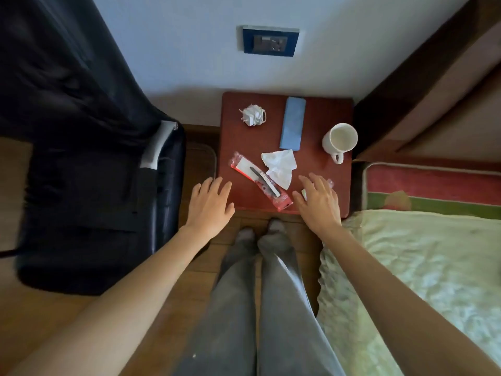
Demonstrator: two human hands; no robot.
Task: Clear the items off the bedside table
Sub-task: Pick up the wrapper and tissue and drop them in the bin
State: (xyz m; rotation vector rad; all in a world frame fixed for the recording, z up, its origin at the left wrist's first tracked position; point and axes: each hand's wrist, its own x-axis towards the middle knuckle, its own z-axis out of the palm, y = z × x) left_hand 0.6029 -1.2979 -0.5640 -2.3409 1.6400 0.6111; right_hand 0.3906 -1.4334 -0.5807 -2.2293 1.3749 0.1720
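The reddish-brown bedside table (320, 109) carries a white charger with coiled cable (252, 115) at the back left, a folded blue cloth (292, 123), a white mug (340, 139) at the right, a crumpled white tissue (280, 165) and a red-and-clear packet with a pen (260, 180) in front. My left hand (210, 204) hovers open at the table's front left corner, holding nothing. At the front right, my right hand (318, 202) is spread open over a small clear wrapper (329, 183) that it mostly hides.
A dark office chair (103, 202) draped with dark fabric stands left of the table. The bed (420, 267) with a pale quilt lies to the right. A wall socket (269, 41) sits above the table. My legs in grey trousers stand on the wooden floor.
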